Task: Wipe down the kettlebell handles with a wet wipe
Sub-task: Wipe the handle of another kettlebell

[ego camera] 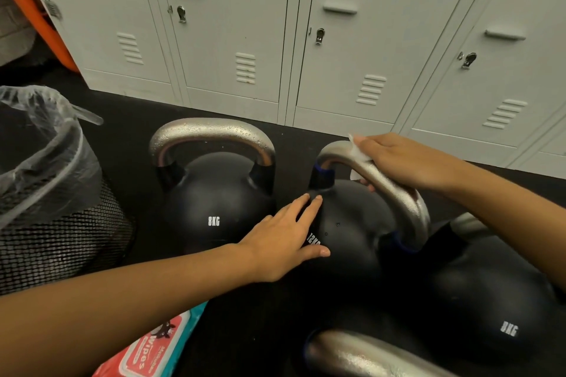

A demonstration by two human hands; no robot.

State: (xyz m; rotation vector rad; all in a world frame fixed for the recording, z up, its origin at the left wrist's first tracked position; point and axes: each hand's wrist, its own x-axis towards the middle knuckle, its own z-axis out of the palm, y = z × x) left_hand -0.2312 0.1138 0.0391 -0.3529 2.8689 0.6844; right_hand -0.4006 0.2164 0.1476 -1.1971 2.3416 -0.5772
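Observation:
Several black kettlebells with silver handles stand on the dark floor. My right hand (401, 162) grips the silver handle (395, 190) of the middle 12 kg kettlebell (346, 242), with a white wet wipe (359, 154) wrapped between palm and metal. My left hand (284, 239) lies flat with straight fingers on that bell's black body. To the left stands an 8 kg kettlebell (214, 205) whose handle (211, 131) shows droplets. Another 8 kg bell (490, 303) sits at the right, and a further silver handle (367, 355) shows at the bottom edge.
A red and teal pack of wipes (153, 349) lies on the floor under my left forearm. A black mesh bin (61, 239) with a clear liner stands at the left. Grey lockers (275, 40) line the back wall.

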